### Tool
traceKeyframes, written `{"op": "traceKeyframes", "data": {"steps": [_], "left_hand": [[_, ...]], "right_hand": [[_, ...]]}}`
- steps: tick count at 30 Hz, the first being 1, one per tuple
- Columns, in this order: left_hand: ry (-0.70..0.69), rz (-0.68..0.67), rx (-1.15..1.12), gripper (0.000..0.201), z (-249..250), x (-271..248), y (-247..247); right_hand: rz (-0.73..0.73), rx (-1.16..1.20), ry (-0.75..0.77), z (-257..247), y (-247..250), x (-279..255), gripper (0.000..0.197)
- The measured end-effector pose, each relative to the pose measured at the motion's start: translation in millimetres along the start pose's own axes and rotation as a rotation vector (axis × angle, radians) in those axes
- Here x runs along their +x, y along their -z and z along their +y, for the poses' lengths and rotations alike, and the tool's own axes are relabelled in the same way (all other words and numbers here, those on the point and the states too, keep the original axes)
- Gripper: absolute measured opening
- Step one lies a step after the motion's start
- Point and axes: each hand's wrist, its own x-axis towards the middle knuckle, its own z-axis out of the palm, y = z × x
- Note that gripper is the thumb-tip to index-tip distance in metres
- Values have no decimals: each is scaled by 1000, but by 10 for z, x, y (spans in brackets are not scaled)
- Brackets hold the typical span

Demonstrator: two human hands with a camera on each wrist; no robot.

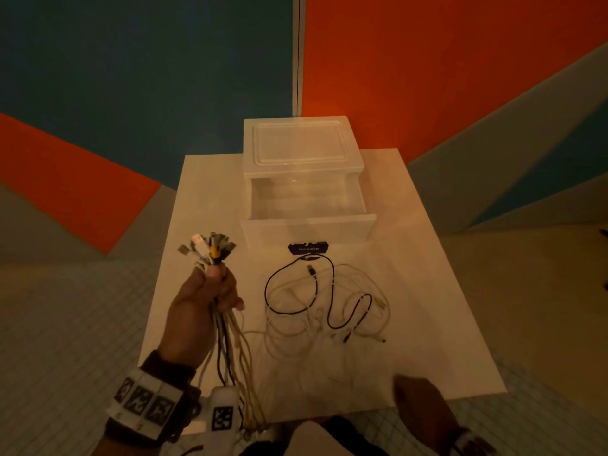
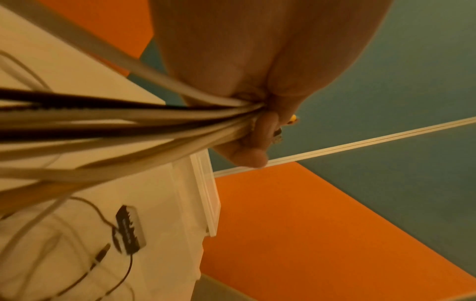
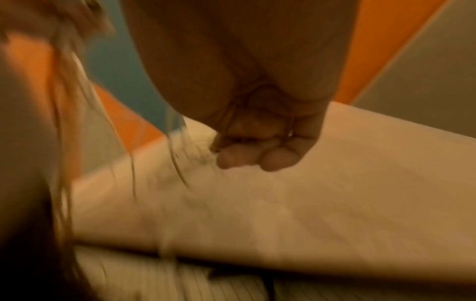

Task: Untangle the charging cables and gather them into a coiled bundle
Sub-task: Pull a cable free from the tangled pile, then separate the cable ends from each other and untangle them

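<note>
The fingers of the left hand (image 1: pixel 200 304) are curled tightly round a bunch of charging cables (image 1: pixel 227 343), gripping them just below their plug ends (image 1: pixel 209 246). The plugs fan out above the fist, one of them yellow. Below the fist the white, cream and black cords hang down together past the wrist. In the left wrist view the same cords (image 2: pixel 128 122) run out from the closed fingers (image 2: pixel 253 156).

The right hand (image 1: pixel 419 398) is at the near edge of the white table (image 1: pixel 427 258). In the blurred right wrist view its fingers (image 3: pixel 257 158) are curled in toward the palm. Whether they hold anything cannot be told.

On the table, beside the held bunch and well apart from the right hand, lies a loose tangle of cables (image 1: pixel 329 307), white ones with one black cord looping through them. Beyond the tangle sits a small dark label card (image 1: pixel 307 248). Behind the card stands a translucent plastic drawer box (image 1: pixel 302 179), its drawer pulled open toward the person.
</note>
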Motion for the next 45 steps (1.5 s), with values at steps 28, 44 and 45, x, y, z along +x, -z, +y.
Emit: {"op": "traceKeyframes", "data": {"steps": [28,44,45], "left_hand": [[131,72,-32,22,-443,-146,46],[133,113,-10,20,-494,33,117],[130,112,-5,20,-498,52,120]], "right_hand": [[-62,119,-153,-1090,-238,2879,29],[98,284,-123,-1229,266,2947,14],[155,375,-76,-1257,415,2857,12]]}}
